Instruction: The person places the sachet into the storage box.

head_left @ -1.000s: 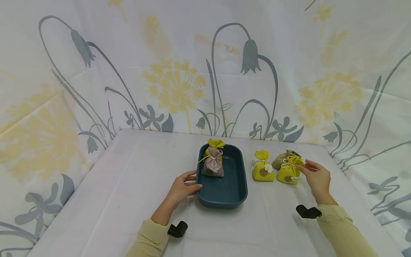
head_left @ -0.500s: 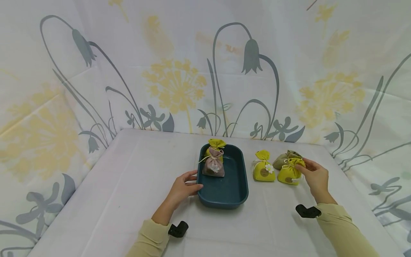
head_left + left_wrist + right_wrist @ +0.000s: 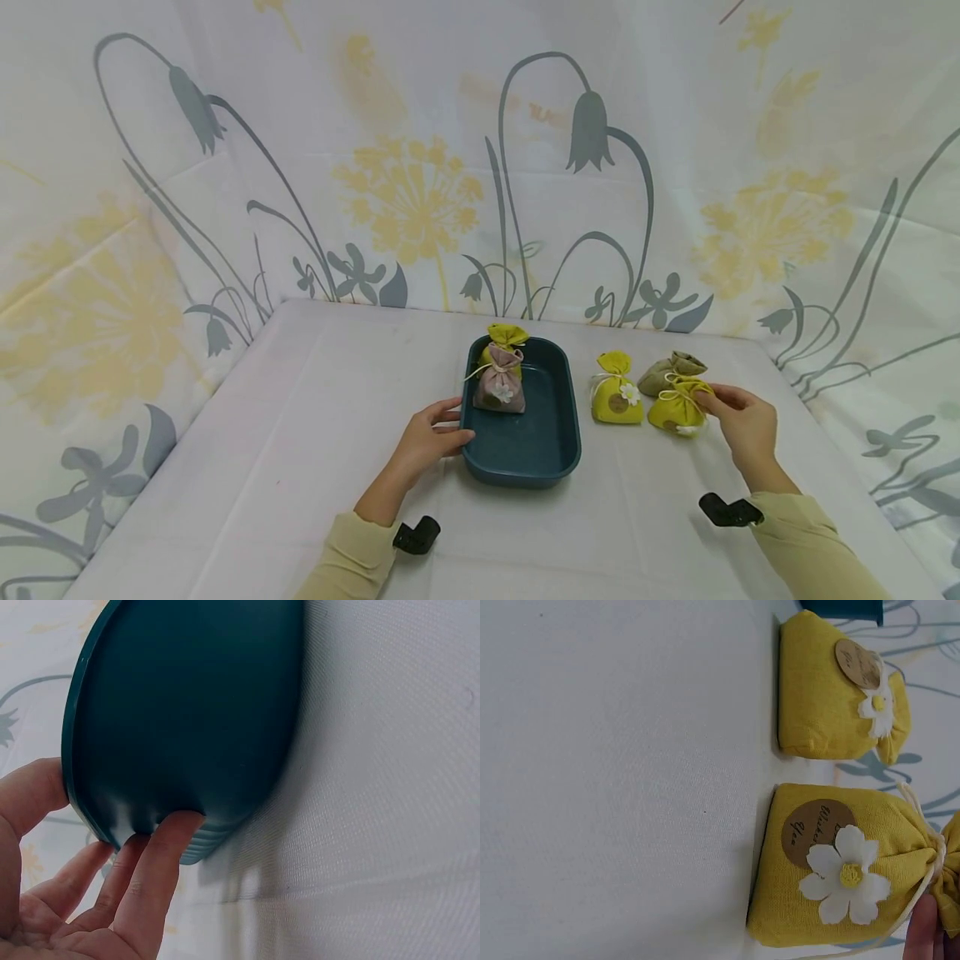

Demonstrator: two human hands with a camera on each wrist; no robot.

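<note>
My left hand (image 3: 426,437) grips the near-left side of a dark teal tray (image 3: 525,450), thumb at the rim and fingers along the outer wall (image 3: 202,712). Inside the tray, a mauve drawstring pouch (image 3: 498,392) stands in front of a yellow pouch (image 3: 508,335) that it partly hides. Over on the right, my right hand (image 3: 750,421) pinches the gathered neck of another yellow drawstring pouch (image 3: 675,410), which leans back. A white cloth flower and a round brown tag show on its front (image 3: 832,862). Only a fingertip (image 3: 922,930) enters the right wrist view.
One more yellow pouch (image 3: 617,398) with a white flower stands between the tray and the held pouch. A khaki pouch (image 3: 663,372) lies behind the held one. The white tablecloth (image 3: 300,417) meets a flower-printed curtain (image 3: 420,150) at the back and sides.
The yellow pouch at my right hand has tipped back and its neck sits lower, baring more of the khaki pouch. My right hand has shifted slightly right and down. The left hand is unchanged.
</note>
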